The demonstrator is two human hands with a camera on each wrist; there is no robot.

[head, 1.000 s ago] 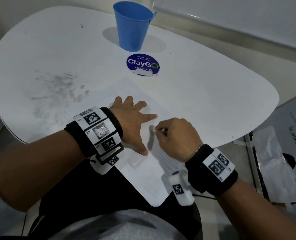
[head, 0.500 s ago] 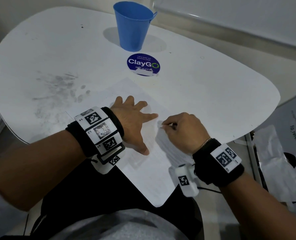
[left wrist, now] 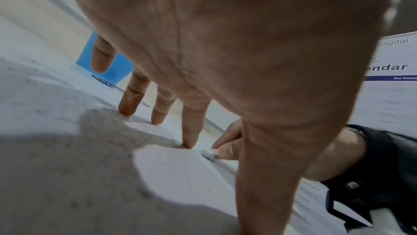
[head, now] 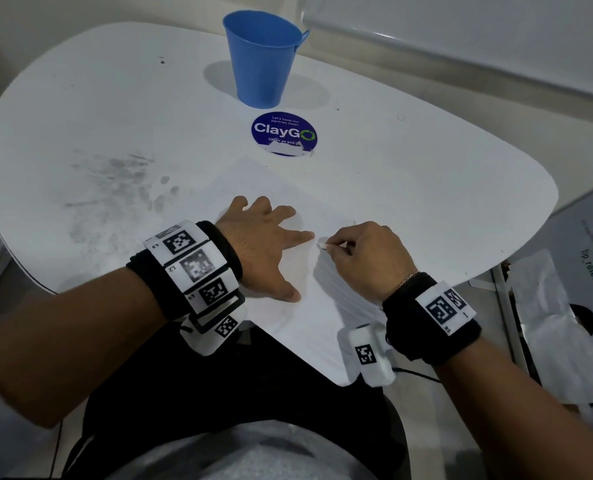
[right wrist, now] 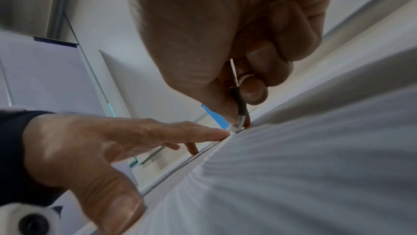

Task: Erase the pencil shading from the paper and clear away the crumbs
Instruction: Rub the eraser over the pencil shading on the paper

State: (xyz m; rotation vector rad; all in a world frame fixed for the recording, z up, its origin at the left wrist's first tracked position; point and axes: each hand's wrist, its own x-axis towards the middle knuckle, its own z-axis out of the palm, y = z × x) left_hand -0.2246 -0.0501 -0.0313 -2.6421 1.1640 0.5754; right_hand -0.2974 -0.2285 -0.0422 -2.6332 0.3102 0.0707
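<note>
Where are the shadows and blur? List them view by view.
Head: sharp, table edge bowed; the right hand, pinching the eraser, shadows the paper. Left wrist: left hand looms close, its shadow darkening the paper. Right wrist: foreground paper streaked with blur.

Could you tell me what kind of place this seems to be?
Probably an office pantry: the ClayGo sticker on the white table reads "Let's keep our pantries clean", and a printed calendar notice stands beside it.

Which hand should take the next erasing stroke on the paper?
Right. The right hand already pinches the eraser with its tip on the paper. The left hand lies flat with fingers spread, holding the sheet down.
</note>
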